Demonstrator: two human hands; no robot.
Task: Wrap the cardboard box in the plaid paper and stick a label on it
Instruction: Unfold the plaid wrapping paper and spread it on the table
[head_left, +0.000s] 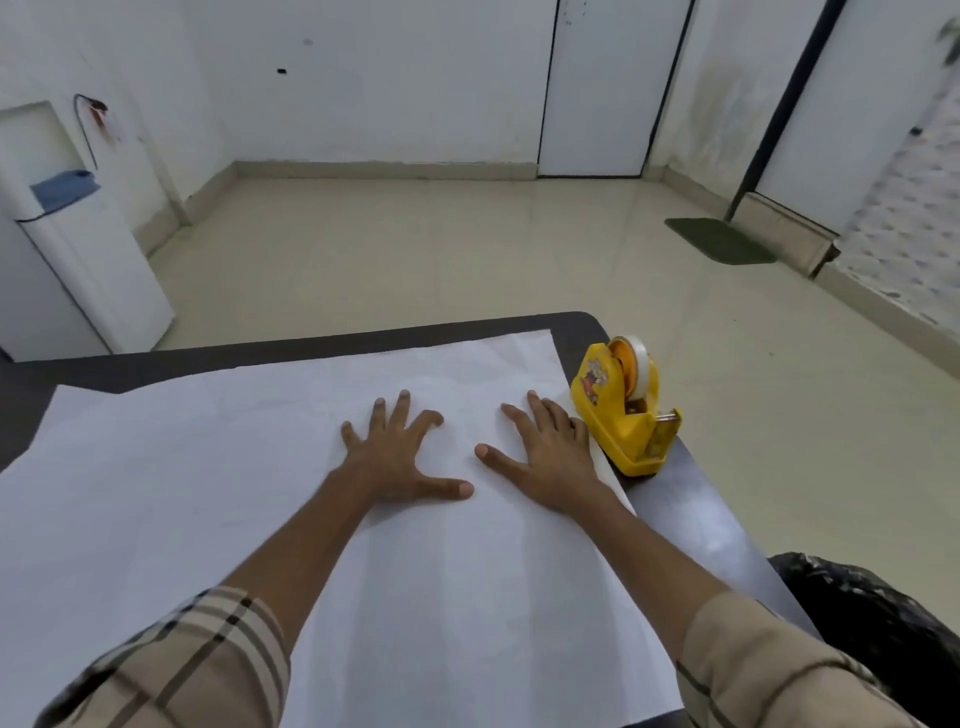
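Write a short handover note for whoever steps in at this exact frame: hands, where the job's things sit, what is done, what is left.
Left hand: open, palm flat on the paper, fingers spread.
Right hand: open, flat on the paper near its right edge, holding nothing.
The paper lies spread white side up over the dark table; no plaid shows. The yellow tape dispenser stands at the table's right edge, beside the right hand.
Done: sheet laid out flat.
Left: no cardboard box or label in view; fetch them, wrap, tape, label.
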